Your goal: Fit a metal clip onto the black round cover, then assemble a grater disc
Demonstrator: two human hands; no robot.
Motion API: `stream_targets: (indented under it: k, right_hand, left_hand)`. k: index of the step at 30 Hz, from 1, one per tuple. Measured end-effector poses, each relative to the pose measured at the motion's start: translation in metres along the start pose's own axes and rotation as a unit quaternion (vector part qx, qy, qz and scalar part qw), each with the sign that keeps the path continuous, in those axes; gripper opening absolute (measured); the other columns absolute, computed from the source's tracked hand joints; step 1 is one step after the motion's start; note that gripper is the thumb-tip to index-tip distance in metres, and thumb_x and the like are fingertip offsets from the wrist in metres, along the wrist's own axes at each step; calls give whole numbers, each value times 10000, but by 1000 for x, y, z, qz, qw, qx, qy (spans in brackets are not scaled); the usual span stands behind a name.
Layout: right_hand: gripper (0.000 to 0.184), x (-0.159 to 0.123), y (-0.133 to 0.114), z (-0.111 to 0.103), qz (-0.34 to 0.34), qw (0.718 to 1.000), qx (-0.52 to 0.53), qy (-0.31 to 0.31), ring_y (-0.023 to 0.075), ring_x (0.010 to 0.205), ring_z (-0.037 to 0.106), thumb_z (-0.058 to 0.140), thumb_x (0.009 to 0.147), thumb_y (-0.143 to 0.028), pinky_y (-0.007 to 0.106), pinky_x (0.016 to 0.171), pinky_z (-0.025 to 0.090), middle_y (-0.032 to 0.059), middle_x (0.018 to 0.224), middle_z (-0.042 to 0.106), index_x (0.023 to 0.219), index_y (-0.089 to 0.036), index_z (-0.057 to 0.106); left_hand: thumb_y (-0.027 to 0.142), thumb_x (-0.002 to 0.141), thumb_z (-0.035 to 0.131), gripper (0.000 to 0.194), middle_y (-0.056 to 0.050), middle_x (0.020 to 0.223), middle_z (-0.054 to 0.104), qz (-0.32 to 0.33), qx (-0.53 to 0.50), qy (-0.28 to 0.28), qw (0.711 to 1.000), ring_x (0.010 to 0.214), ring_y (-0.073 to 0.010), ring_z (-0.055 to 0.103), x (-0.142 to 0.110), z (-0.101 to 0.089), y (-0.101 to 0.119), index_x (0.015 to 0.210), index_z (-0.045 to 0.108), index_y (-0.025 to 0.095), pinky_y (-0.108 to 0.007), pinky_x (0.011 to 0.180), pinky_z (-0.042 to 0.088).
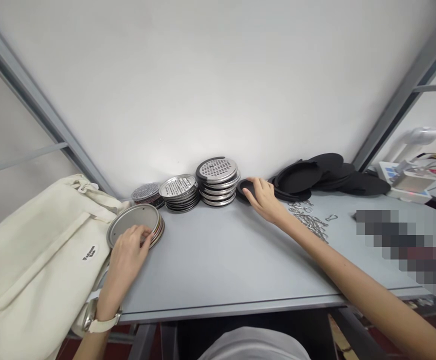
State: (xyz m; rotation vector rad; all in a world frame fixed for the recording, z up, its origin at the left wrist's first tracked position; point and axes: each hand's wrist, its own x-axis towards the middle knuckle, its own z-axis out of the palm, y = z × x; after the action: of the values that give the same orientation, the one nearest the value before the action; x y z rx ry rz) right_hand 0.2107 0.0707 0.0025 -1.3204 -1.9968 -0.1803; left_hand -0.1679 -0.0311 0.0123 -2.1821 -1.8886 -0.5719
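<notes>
At the left, my left hand (130, 250) has its fingers curled over the near right rim of a round grey metal plate (133, 220). This plate tops a stack of similar discs with coloured edges. My right hand (263, 200) reaches over a round black tray-like piece (244, 192), thumb and fingers apart at its surface; part of the piece is hidden beneath the hand. Just left of it stands a stack of round metal grater plates (220, 172) with a black rim piece on top. Two lower stacks of grater discs (178, 187) (146, 192) sit farther left.
Overlapping black round pieces (300, 177) lie along the wall at the right. In front of them is a pile of small metal carabiner clips (311, 225). A cream bag (53, 260) occupies the left side. A white device (409, 182) with wires stands at the far right of the grey table (218, 270).
</notes>
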Motion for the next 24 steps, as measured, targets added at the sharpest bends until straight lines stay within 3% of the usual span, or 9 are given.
stream_targets:
  k: [8, 11, 14, 18, 21, 24]
  right_hand:
    - [304, -2, 5, 2, -15, 1000, 16, -13, 272, 1094, 487, 305, 973, -380, 444, 982, 327, 135, 1136, 546, 1172, -193, 440]
    - [287, -2, 4, 2, -15, 1000, 20, -18, 271, 1090, 492, 307, 972, -376, 448, 979, 328, 134, 1131, 550, 1153, -201, 444]
    - [283, -1, 5, 1, -11, 999, 19, -23, 270, 1081, 498, 313, 968, -371, 444, 972, 333, 135, 1127, 555, 1145, -196, 448]
    - [286, -1, 8, 2, -6, 1000, 16, -20, 282, 1069, 506, 319, 963, -372, 450, 953, 343, 142, 1120, 559, 1143, -194, 454]
    - [281, 0, 11, 2, -6, 1000, 15, -18, 290, 1059, 511, 320, 964, -367, 456, 940, 348, 147, 1116, 558, 1140, -195, 454]
    - [278, 0, 12, 1, -6, 1000, 7, -20, 291, 1044, 516, 321, 965, -365, 452, 931, 357, 149, 1099, 557, 1129, -187, 456]
  left_hand:
    - [403, 913, 410, 292, -66, 915, 631, -48, -70, 14, 996, 790, -221, 607, -1, -3, 3, 919, 602, 183, -341, 740, 462]
    - [354, 932, 386, 263, -78, 913, 613, -18, -33, 68, 997, 830, -238, 592, 1, -6, 7, 948, 584, 181, -371, 784, 456]
    - [302, 941, 388, 218, -91, 918, 590, 25, 16, 158, 987, 882, -259, 563, 1, -15, 18, 983, 562, 178, -403, 832, 440]
    - [198, 915, 482, 130, -69, 900, 595, 112, -8, 226, 968, 836, -214, 553, -8, -28, 46, 1021, 558, 192, -383, 844, 435]
    - [120, 888, 526, 190, -63, 897, 606, 198, -41, 195, 960, 818, -191, 550, -21, -29, 73, 1064, 552, 188, -354, 797, 432]
    - [90, 886, 517, 215, -60, 859, 598, 294, -68, 115, 946, 778, -183, 534, -32, -19, 99, 1084, 540, 169, -340, 718, 426]
